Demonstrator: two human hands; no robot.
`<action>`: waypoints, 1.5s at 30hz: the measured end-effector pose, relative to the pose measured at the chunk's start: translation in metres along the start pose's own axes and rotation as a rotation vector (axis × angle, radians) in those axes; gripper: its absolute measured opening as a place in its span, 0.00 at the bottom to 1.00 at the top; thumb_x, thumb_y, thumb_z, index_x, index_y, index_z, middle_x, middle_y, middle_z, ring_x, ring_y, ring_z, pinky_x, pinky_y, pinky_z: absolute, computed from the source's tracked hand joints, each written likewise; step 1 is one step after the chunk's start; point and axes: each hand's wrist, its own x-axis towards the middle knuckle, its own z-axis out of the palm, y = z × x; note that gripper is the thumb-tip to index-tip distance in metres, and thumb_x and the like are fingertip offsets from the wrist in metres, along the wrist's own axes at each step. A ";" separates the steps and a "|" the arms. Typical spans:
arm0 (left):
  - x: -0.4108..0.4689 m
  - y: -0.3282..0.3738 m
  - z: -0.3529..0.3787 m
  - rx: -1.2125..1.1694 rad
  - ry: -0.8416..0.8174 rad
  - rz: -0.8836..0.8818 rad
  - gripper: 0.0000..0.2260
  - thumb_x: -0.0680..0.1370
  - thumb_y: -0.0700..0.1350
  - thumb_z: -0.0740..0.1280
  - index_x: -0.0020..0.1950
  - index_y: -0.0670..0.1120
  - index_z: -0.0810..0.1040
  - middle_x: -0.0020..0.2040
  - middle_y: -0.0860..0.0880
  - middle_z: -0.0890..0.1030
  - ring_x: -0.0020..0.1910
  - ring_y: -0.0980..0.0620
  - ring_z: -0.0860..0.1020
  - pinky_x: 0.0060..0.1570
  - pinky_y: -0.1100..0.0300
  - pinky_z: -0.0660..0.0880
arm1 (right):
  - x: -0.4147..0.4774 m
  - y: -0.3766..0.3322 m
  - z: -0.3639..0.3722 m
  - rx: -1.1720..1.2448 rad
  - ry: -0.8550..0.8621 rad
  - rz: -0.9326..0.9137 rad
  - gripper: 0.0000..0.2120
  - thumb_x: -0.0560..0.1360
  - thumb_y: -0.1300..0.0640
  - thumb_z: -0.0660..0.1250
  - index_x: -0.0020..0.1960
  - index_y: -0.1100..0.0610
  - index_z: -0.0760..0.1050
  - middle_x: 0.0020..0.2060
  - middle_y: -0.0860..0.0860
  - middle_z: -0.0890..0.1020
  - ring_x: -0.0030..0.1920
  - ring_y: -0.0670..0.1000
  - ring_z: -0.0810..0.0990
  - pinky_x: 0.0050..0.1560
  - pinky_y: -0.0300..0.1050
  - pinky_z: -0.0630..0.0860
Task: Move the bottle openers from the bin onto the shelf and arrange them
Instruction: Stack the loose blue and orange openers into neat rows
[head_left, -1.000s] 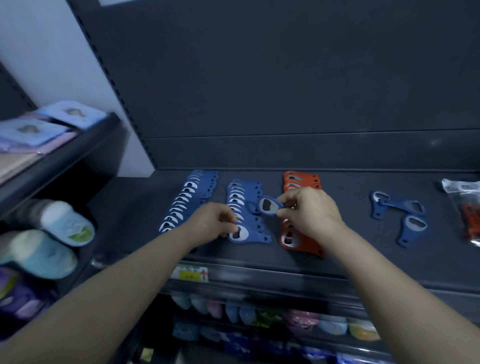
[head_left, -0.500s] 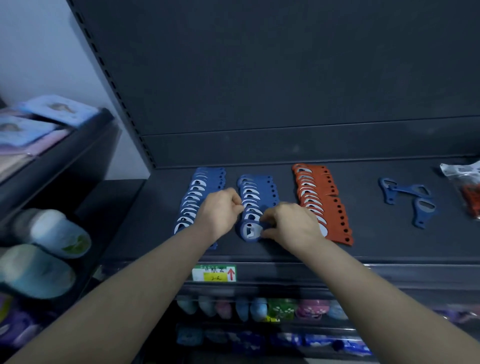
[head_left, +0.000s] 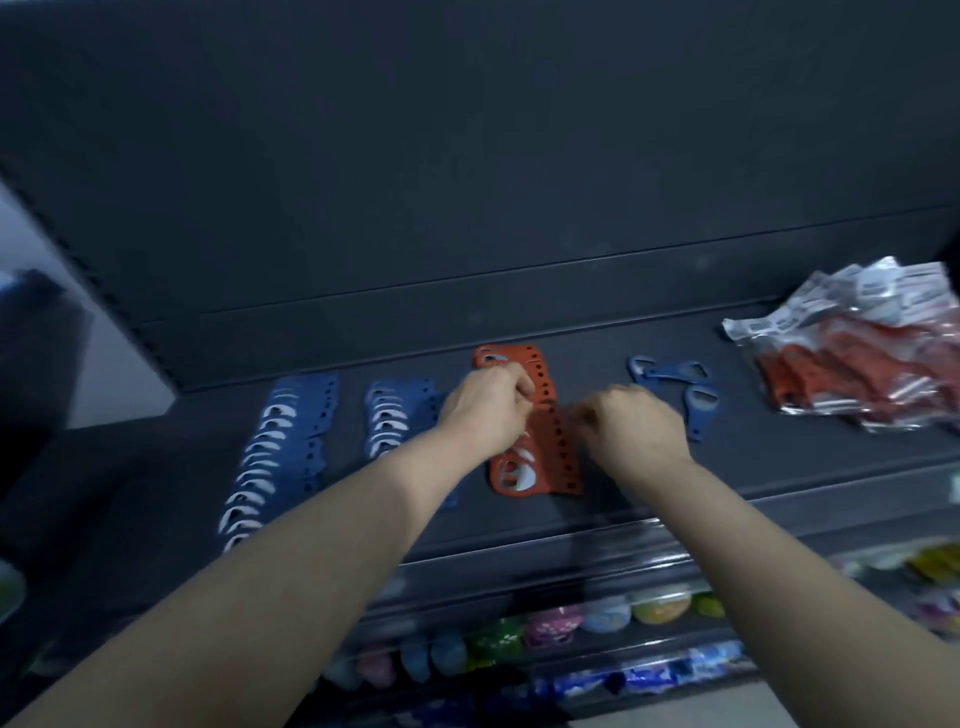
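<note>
Near me, below: small round colourful packs on lower shelf. Above, dark grey metal shelf. My left hand and right hand are over row of flat orange bottle openers, fingers curled. Picture is blurred, so I cannot tell if they grip. Left: two rows of blue bottle openers. Right: loose blue openers. Far right: clear plastic bags with red pieces.

On the shelf, the left hand and right hand sit with curled fingers on the red opener row; blur obscures any grip. Two blue opener rows lie left of it. Loose blue openers and a bag of red openers lie right of it.
</note>
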 end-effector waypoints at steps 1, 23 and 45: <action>0.008 0.013 0.009 0.008 -0.020 0.019 0.06 0.76 0.45 0.67 0.52 0.52 0.79 0.49 0.52 0.84 0.53 0.50 0.80 0.53 0.56 0.76 | 0.002 0.017 -0.003 -0.027 -0.008 0.026 0.10 0.74 0.57 0.62 0.50 0.48 0.81 0.47 0.52 0.81 0.53 0.58 0.77 0.41 0.44 0.68; 0.144 0.164 0.117 0.192 -0.239 -0.070 0.15 0.71 0.49 0.73 0.56 0.48 0.79 0.54 0.48 0.80 0.56 0.45 0.77 0.49 0.56 0.74 | 0.054 0.173 -0.011 0.278 -0.406 0.338 0.30 0.63 0.48 0.77 0.57 0.57 0.67 0.53 0.54 0.78 0.55 0.57 0.79 0.47 0.46 0.74; -0.083 -0.068 -0.064 -0.589 0.179 -0.523 0.10 0.76 0.33 0.67 0.48 0.47 0.72 0.37 0.45 0.78 0.31 0.50 0.77 0.33 0.56 0.78 | 0.017 -0.051 -0.016 0.321 -0.121 -0.294 0.06 0.76 0.50 0.65 0.52 0.50 0.73 0.52 0.52 0.79 0.55 0.57 0.77 0.44 0.46 0.67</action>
